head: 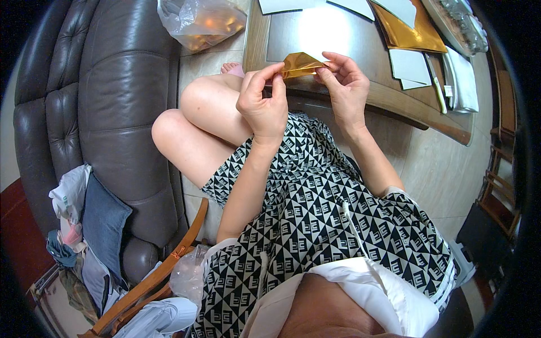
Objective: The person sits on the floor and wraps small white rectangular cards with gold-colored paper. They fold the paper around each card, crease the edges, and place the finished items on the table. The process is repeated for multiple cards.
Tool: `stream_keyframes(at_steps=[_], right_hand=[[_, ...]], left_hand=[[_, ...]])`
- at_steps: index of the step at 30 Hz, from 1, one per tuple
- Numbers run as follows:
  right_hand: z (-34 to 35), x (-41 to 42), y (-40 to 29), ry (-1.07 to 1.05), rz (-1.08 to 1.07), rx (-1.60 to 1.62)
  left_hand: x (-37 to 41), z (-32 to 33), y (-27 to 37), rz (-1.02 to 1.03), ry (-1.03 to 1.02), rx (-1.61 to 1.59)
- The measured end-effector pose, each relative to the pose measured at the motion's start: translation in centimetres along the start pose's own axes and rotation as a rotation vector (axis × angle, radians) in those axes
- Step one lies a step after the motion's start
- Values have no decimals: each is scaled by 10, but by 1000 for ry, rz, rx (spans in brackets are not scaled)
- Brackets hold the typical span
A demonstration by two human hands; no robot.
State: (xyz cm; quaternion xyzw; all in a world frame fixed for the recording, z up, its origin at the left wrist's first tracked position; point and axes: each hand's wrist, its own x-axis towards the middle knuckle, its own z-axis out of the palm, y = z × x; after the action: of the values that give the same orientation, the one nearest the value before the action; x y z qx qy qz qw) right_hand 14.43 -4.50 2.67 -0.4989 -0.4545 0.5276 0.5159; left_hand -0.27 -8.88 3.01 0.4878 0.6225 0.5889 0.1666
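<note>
Between my two hands is a folded piece of shiny gold foil paper (pixel 301 64), with sloping upper edges and a long lower edge. My left hand (pixel 265 99) pinches its left end between thumb and fingertips. At its right end, my right hand (pixel 345 86) grips a narrow tip with thumb and index finger, the other fingers curled loosely behind. The paper is held up over the near edge of a wooden table (pixel 382 98) with a glossy top. Flat gold foil sheets (pixel 416 36) lie at the table's right side, partly under white paper.
White paper pieces (pixel 410 66), a knife with a pale handle (pixel 439 95) and a folded white cloth (pixel 463 82) lie on the right of the table. Left of the table stands a plastic bag (pixel 203 25) holding gold pieces. A dark leather sofa (pixel 127 93) runs along the left.
</note>
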Motion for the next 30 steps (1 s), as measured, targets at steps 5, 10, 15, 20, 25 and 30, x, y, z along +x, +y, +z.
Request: stream_keyframes(at_steps=[5,10,15,20,25,30], right_hand=[[3,-5,-3,-21,10,75],[7,-8,-5,-43,-30,58],[20,-9,-6,-17,-154,35],[21,-6,-2,-2,-247,-42],[20,-5,1,27,-317,-214],[25,-1,8,42,-379,-344]], left_hand=[[-1,9,3,-332,110,-448],[3,1,3,-471,-5,-457],[5,-1,6,-248,3,-176],[2,-3,5,-191,-27,-84],[5,-5,-3,-138,10,-25],[12,-2,-4,-104,83,39]])
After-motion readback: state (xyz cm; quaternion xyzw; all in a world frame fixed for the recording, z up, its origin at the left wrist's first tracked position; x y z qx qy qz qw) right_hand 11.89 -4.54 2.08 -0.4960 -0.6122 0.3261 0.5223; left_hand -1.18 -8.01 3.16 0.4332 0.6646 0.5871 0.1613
